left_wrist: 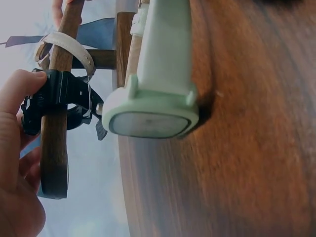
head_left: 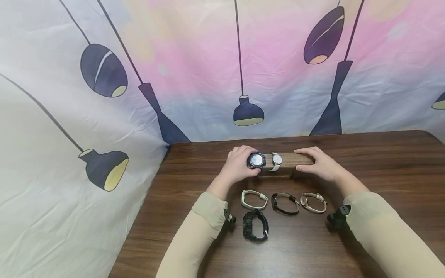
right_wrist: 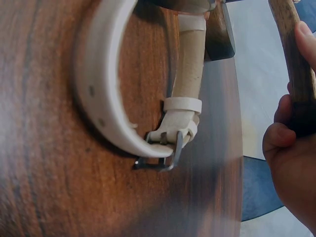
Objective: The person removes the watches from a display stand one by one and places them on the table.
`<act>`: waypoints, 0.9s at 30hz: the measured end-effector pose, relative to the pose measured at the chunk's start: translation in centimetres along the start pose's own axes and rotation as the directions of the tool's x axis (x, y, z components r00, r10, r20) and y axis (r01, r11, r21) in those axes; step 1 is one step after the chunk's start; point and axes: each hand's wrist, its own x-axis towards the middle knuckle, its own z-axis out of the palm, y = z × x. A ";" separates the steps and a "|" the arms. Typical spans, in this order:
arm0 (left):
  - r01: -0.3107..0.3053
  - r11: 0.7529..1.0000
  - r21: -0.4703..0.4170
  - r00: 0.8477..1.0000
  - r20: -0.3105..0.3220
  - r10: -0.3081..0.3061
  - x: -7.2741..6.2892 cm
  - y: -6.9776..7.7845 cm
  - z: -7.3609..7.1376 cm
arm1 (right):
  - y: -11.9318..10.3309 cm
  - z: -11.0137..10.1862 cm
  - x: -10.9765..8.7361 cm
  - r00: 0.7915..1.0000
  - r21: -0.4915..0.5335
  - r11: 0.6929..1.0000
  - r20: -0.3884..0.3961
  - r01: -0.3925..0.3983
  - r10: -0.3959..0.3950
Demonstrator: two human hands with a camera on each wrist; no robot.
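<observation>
A wooden watch stand (head_left: 288, 160) with a horizontal bar stands toward the back of the table. Round the bar's left part sits a chunky black watch (head_left: 256, 160), and beside it a white-strapped watch (head_left: 277, 158). My left hand (head_left: 236, 165) grips the black watch at the bar's left end, thumb on its near side and fingers behind. At the other end, my right hand (head_left: 324, 164) holds the bar between thumb and fingers. In the left wrist view, the black watch (left_wrist: 59, 94) encircles the bar, its strap end hanging loose below.
Nearer me on the brown table (head_left: 194, 193) lie a mint-green watch (head_left: 243, 197), a slim black watch (head_left: 275, 201), a beige-strapped watch (head_left: 304, 200) and a bulky black watch (head_left: 248, 226). A lamp-patterned cloth (head_left: 208, 69) hangs behind the table.
</observation>
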 end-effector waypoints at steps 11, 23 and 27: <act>-0.010 1.000 0.004 0.999 -0.037 0.010 -0.9 -1.2 0.2 | 0.0 -0.1 -0.1 1.000 0.008 1.000 0.000 0.013 -0.013; 0.044 0.995 -0.091 0.998 -0.035 -0.047 -2.0 -2.4 0.0 | -0.1 -0.1 -0.1 1.000 0.006 1.000 0.003 0.006 -0.006; 0.049 0.996 -0.075 0.998 -0.027 -0.051 -2.3 -2.8 -0.4 | -0.3 -0.1 -0.1 1.000 0.013 1.000 0.001 0.011 -0.011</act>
